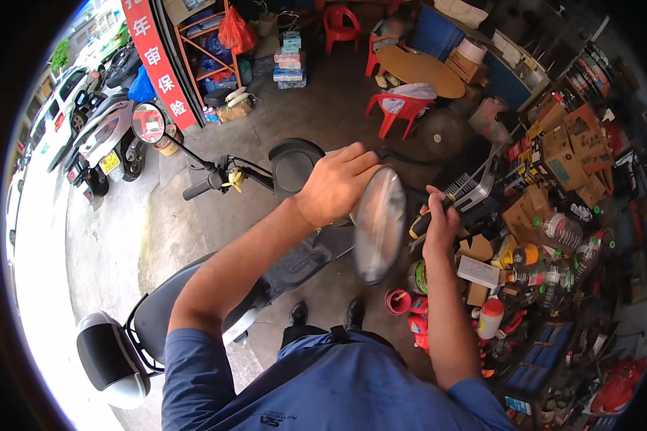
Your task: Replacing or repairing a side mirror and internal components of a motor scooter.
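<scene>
Mirror sits by curled left grip — right grip clasps yellow-black handle.

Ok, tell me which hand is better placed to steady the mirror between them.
Probably the left hand: it is beside the mirror's upper edge, while the right hand sits farther off, at a yellow-and-black handle.

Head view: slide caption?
Left hand by a scooter mirror, right hand at a black-and-yellow handle.
</scene>
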Demonstrator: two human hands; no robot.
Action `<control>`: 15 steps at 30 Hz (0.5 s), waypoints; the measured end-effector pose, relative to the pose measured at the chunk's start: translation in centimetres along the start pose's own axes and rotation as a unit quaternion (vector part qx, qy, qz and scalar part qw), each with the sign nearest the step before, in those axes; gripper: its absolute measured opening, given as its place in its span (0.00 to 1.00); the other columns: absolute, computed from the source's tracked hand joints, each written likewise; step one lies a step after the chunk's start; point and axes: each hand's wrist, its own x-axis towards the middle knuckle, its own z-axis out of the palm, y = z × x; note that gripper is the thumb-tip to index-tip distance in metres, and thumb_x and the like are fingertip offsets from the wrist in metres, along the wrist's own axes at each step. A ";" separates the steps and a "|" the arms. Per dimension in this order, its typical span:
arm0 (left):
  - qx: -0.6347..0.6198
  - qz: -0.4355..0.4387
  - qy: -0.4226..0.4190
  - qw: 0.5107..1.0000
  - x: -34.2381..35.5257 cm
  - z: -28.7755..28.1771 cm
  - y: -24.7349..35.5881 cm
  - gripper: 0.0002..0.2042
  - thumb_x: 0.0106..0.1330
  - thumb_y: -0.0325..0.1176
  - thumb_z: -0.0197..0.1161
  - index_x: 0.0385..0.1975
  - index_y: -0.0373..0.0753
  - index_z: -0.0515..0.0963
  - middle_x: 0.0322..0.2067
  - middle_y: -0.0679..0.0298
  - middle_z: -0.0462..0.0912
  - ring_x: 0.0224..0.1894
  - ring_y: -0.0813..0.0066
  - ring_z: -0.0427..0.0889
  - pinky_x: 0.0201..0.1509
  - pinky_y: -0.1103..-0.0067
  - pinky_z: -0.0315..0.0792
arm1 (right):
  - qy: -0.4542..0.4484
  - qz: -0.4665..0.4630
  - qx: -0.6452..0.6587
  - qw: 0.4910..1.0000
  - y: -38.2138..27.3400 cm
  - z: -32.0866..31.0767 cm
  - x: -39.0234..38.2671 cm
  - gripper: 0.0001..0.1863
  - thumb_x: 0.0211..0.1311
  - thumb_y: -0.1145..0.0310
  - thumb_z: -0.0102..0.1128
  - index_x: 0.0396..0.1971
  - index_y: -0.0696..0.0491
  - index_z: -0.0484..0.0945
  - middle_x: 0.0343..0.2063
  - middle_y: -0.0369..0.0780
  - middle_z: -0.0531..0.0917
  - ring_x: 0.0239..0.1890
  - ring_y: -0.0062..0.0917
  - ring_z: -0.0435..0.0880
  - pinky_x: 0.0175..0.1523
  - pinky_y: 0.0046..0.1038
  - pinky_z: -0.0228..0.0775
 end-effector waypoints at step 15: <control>-0.666 -0.390 0.324 0.548 3.3 4.5 -4.2 0.09 0.71 0.36 0.52 0.42 0.38 0.73 0.21 0.73 0.69 0.24 0.83 0.69 0.42 0.80 0.70 | -0.008 -0.005 0.017 1.000 0.0 0.3 0.0 0.13 0.64 0.69 0.54 0.44 0.61 0.78 0.26 0.32 0.75 0.27 0.12 0.71 0.34 0.16 0.63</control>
